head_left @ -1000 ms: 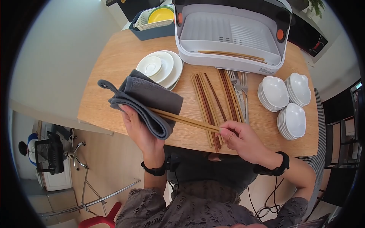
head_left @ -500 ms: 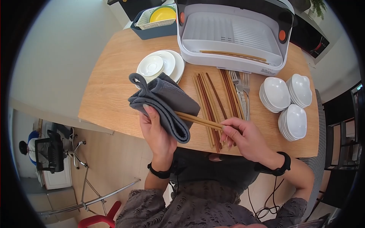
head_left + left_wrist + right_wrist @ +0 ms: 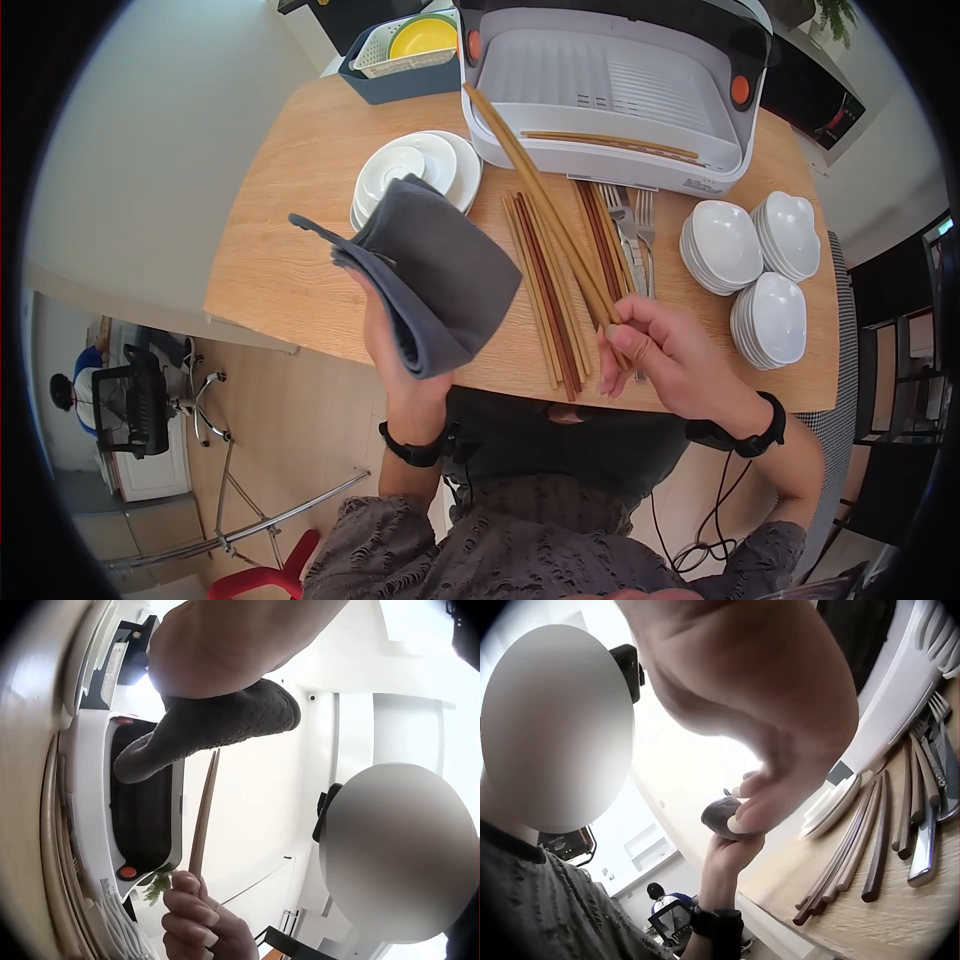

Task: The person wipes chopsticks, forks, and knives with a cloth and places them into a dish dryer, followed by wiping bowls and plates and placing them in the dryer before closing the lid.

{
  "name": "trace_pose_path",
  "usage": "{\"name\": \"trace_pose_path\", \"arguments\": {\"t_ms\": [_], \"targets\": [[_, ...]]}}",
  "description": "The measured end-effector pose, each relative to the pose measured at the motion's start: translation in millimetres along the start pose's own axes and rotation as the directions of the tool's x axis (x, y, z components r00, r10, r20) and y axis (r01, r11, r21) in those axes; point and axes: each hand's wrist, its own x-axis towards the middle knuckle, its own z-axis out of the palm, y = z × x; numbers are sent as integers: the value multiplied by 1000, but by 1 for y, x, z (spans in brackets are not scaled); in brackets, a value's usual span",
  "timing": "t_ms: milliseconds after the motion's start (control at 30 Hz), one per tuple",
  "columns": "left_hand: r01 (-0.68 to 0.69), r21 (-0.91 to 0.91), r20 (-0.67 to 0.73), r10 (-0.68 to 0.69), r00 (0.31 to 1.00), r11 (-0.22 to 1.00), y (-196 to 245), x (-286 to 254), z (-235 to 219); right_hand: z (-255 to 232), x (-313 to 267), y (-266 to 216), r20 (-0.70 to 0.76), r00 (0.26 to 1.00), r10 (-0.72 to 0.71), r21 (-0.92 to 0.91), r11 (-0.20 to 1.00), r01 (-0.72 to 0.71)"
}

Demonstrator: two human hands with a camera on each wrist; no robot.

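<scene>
Grey cloth [image 3: 440,270], gripped by left hand [image 3: 395,363], is apart from chopsticks [image 3: 545,200] right hand [image 3: 670,358] pinches.

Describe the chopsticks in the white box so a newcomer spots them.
Find the white box with orange buttons across the table. Inside, along its front, lie tan chopsticks. They lie crosswise; the ones on the table run front to back.

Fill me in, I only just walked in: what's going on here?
A person holds a folded grey cloth in the left hand and some light wooden chopsticks in the right hand, clear of the cloth. More chopsticks lie on the table beside forks, others in the open white box. White bowls stand stacked at the right.
</scene>
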Motion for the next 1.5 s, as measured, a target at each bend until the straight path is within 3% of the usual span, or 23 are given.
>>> {"name": "trace_pose_path", "arguments": {"t_ms": [67,100,167,267,300,367,400,500,533,600,700,733,767,833,900,1000,1067,1267,1500], "targets": [[98,72,1,-98,995,993,-9,-13,12,6,2,1,-1,1000,4,-25,1000,-4],[165,5,156,-163,974,986,-6,-18,18,10,4,1,0,1000,6,-39,999,-6],[269,-25,292,-250,923,963,-37,-35,12,24,9,3,-5,997,-83,-308,948,77],[185,159,303,-227,926,970,-47,-42,23,31,10,18,-20,974,-228,-529,829,183],[197,137,307,-231,923,971,-45,-40,24,32,10,21,-27,960,-279,-574,790,214],[224,96,314,-243,918,970,-36,-35,25,26,8,3,22,971,-239,-608,767,203],[186,120,246,-211,946,975,-31,-35,32,24,6,-8,50,974,-221,-624,755,203],[208,102,316,-230,920,973,-17,-28,27,21,-1,-30,-214,944,-250,-472,873,124],[279,157,301,-315,900,947,-11,-29,30,17,2,-29,-260,904,-339,-457,868,194],[438,206,354,-484,800,875,-10,-35,31,10,10,-24,-350,793,-498,-432,837,336],[562,358,426,-666,612,746,-18,-44,31,18,15,-28,-351,874,-335,-286,928,241],[570,413,451,-703,549,710,-21,-45,34,16,14,-23,-284,940,-187,-107,981,163],[572,467,471,-737,484,674,-24,-47,36,12,14,-20,-241,964,-108,-49,994,99],[580,513,473,-772,425,633,-29,-46,34,3,16,-17,-134,990,45,59,998,-37],[550,598,436,-813,386,583,-29,-43,33,2,15,-17,-145,989,18,120,993,0],[473,600,502,-764,406,645,-29,-47,36,-4,13,-21,-179,983,-37,140,988,63],[481,603,493,-771,403,637,-28,-49,35,-14,15,-23,-251,959,-134,66,986,156],[513,601,470,-790,393,613,-30,-55,30,-29,13,-30,-339,921,-194,171,950,263],[571,565,453,-803,388,595,-32,-50,24,-16,2,-34,-155,988,-5,-77,997,-7]]}}
